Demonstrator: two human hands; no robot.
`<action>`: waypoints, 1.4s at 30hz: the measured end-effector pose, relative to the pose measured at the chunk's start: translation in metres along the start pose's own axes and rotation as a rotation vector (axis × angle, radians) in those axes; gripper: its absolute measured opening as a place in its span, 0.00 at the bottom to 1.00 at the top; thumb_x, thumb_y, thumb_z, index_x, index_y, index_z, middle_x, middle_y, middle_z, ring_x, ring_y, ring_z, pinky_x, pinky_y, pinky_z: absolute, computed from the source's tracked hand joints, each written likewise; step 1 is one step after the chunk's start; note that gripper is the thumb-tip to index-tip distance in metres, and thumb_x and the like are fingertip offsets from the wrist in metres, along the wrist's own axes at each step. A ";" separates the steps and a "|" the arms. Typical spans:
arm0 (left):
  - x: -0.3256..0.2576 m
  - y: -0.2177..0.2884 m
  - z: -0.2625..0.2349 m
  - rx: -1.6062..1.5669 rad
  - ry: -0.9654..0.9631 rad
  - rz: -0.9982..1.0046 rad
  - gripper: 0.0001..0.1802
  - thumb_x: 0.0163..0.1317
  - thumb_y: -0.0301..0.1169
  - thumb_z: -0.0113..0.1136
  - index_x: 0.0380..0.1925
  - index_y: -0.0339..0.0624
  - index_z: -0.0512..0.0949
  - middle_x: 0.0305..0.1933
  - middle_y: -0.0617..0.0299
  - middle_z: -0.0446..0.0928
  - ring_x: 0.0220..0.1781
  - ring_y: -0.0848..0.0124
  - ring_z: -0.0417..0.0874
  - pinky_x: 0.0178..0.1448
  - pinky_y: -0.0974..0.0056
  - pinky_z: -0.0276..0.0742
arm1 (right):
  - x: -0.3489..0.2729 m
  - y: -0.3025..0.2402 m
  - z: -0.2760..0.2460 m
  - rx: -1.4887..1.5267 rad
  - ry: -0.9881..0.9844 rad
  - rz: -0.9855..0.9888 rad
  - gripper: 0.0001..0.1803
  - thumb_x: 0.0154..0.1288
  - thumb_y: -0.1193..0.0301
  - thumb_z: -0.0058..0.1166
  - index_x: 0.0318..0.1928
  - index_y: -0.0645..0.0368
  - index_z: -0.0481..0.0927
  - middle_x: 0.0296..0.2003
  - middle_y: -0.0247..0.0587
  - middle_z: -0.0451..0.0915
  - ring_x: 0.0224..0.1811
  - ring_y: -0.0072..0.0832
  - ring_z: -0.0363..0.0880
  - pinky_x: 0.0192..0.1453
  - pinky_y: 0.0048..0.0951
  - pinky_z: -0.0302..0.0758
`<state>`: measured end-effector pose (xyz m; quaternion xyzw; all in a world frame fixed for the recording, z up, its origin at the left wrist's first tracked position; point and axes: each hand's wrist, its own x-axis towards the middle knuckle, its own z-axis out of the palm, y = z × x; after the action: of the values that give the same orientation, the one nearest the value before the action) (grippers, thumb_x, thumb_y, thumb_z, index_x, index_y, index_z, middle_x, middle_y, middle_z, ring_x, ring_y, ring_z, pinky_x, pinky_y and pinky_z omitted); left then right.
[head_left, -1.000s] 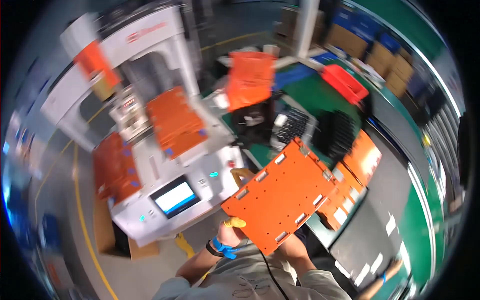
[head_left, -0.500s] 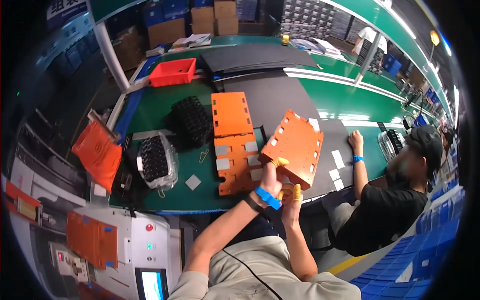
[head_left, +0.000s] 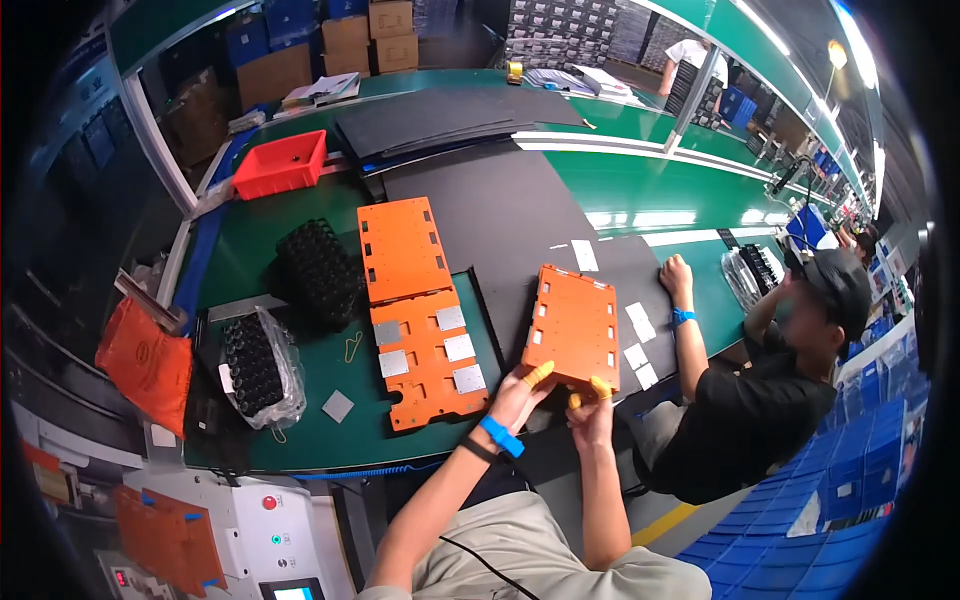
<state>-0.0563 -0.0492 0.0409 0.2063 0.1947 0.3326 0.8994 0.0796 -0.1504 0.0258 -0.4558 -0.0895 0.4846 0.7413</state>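
Slotted orange rectangular box-shaped part [head_left: 573,330]: smooth, low sheen, rigid; plastic vs coated metal, can't tell. Flat orange cut-out panel [head_left: 425,385]: same smooth finish, flat grey square pads [head_left: 459,347] look matt. Long green counter [head_left: 575,180]: smooth, glossy, mirrors lights. Broad dark-grey sheet [head_left: 470,210]: matt. Open red rectangular tray [head_left: 280,183]: shiny plastic. Clear crumpled wrap [head_left: 291,385]: glossy film. Slumped orange bag [head_left: 145,365]: creased, slight sheen. Yellow finger covers [head_left: 538,374]: matt, rubbery-looking.
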 end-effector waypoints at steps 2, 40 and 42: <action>-0.024 0.013 -0.006 0.102 0.097 -0.042 0.20 0.75 0.27 0.45 0.63 0.31 0.67 0.63 0.50 0.73 0.68 0.60 0.73 0.72 0.57 0.68 | 0.013 -0.004 -0.033 0.028 0.009 -0.021 0.19 0.69 0.50 0.52 0.44 0.53 0.78 0.29 0.31 0.80 0.12 0.16 0.56 0.17 0.19 0.53; -0.185 0.167 -0.163 1.368 0.779 0.772 0.16 0.62 0.19 0.54 0.51 0.36 0.76 0.40 0.46 0.80 0.39 0.48 0.83 0.47 0.52 0.79 | -0.074 0.099 0.241 -0.818 -0.823 -0.096 0.13 0.73 0.72 0.52 0.52 0.67 0.81 0.27 0.33 0.81 0.29 0.17 0.77 0.36 0.22 0.75; -0.201 0.152 -0.179 0.640 0.576 0.674 0.15 0.62 0.18 0.50 0.49 0.36 0.76 0.37 0.56 0.80 0.36 0.61 0.83 0.43 0.58 0.79 | -0.063 0.107 0.272 -0.818 -0.845 -0.069 0.14 0.73 0.72 0.50 0.52 0.68 0.81 0.28 0.33 0.81 0.29 0.18 0.77 0.37 0.22 0.74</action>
<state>-0.3633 -0.0370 0.0099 0.4212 0.4476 0.5695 0.5458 -0.1771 -0.0280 0.1182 -0.4688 -0.5717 0.5259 0.4205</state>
